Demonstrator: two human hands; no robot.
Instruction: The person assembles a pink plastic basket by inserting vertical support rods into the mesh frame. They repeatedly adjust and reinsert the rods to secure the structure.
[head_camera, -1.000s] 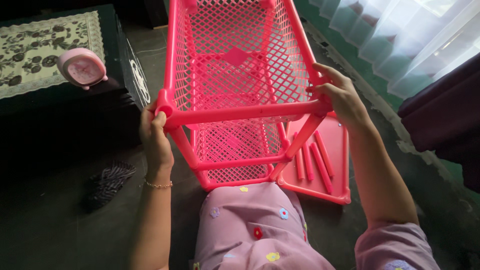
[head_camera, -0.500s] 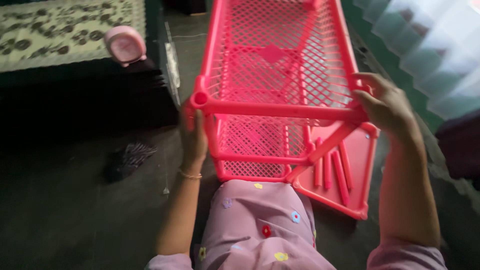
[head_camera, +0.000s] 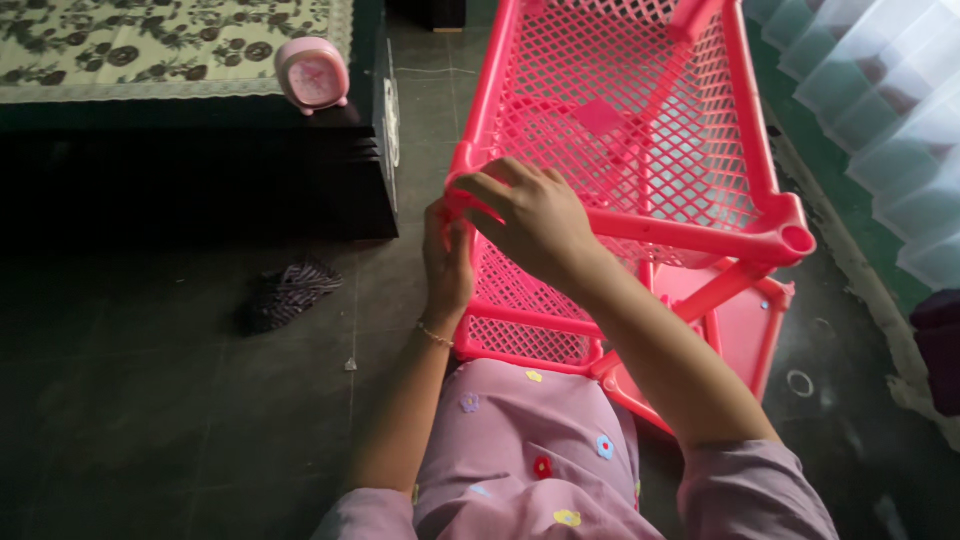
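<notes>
You sit on a dark tiled floor (head_camera: 150, 400) in a dim room, with a sheer white curtain (head_camera: 880, 110) along the right and a low black cabinet (head_camera: 200, 170) at the far left, topped by a patterned floral cloth (head_camera: 150, 40) and a small pink alarm clock (head_camera: 312, 74). A striped bundle of cloth (head_camera: 290, 292) lies on the floor to the left, well apart from you. Right in front of your lap stands a pink plastic mesh rack (head_camera: 620, 130), its tiers joined by corner posts, tilted toward you so the near top rail sits within easy reach. Both of your hands meet at its near left corner: your left hand (head_camera: 447, 265) is curled around the corner post from below, apparently steadying it, while your right hand (head_camera: 530, 215) crosses over, fingers bent and pressing on the corner joint from above. Neither hand is flat open; both are closed onto the rack. Behind the rack at the right, a separate pink tray panel (head_camera: 745, 330) rests on the floor, touching the frame.
</notes>
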